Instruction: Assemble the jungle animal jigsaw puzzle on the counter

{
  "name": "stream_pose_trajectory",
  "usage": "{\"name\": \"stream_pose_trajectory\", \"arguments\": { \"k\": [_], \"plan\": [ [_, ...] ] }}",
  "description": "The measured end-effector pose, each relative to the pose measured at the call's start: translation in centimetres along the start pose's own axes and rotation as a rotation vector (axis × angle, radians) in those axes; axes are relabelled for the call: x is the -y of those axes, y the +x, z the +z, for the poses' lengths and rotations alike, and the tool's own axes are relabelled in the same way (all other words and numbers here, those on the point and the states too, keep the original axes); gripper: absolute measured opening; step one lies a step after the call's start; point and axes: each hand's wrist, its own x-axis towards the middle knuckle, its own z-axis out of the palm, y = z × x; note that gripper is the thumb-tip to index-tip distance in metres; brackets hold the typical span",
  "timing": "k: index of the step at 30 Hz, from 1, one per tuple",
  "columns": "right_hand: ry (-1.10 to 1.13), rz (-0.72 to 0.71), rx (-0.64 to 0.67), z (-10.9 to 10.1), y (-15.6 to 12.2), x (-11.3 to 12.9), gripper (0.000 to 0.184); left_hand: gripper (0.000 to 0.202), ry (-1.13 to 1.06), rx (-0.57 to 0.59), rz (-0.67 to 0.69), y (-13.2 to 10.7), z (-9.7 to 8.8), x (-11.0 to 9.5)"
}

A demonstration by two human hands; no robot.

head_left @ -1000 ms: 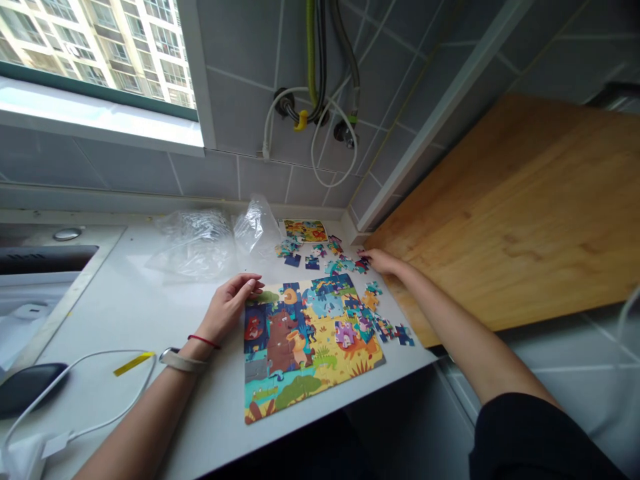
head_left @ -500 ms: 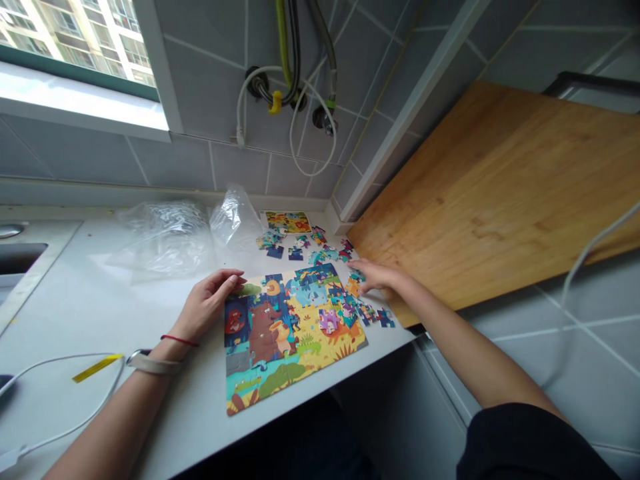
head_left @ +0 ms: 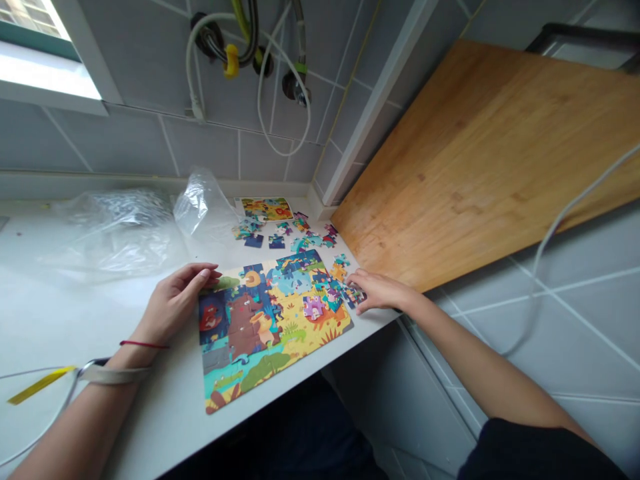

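Observation:
A partly filled animal jigsaw puzzle (head_left: 270,333) lies on the white counter, with bear, elephant and crocodile pictures on it. At its upper left corner rests my left hand (head_left: 175,293), thumb and fingers curled close together; whether anything is between them is hidden. My right hand (head_left: 383,291) is just past the board's right edge, thumb and forefinger apart over loose dark puzzle pieces (head_left: 354,295). An orange piece (head_left: 339,269) lies just beyond those fingers. A purple piece (head_left: 314,307) sits on the board's right part.
More loose pieces (head_left: 277,241) lie behind the board, near a small picture card (head_left: 266,209). Crumpled clear plastic bags (head_left: 125,227) are at the back left. A wooden board (head_left: 450,180) leans along the right wall. A white cable with a yellow tag (head_left: 41,385) lies at left.
My right hand has moved nearer along the board's right side, from beside the orange piece to the dark pieces. My left hand stays at the board's corner. The view has shifted right.

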Motion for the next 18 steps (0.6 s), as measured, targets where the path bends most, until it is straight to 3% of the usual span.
{"name": "stream_pose_trajectory", "arguments": {
  "k": [4, 10, 14, 18],
  "plan": [
    [0.048, -0.029, -0.098, 1.1, -0.7, 0.8, 0.049, 0.072, 0.016, -0.007, -0.004, -0.1, 0.1, -0.1],
    [0.142, 0.020, -0.284, 0.9, 0.2, -0.7, 0.024, 0.070, 0.037, 0.000, -0.005, -0.2, 0.2, -0.5],
    [0.068, 0.012, -0.444, 0.8, 0.7, -0.8, 0.031, 0.069, 0.039, -0.002, 0.003, -0.3, 0.2, -0.5],
    [0.103, -0.077, -0.375, 1.6, 0.6, 1.3, 0.032, 0.066, 0.036, 0.001, 0.021, -0.2, 0.2, -0.5]
  ]
}}
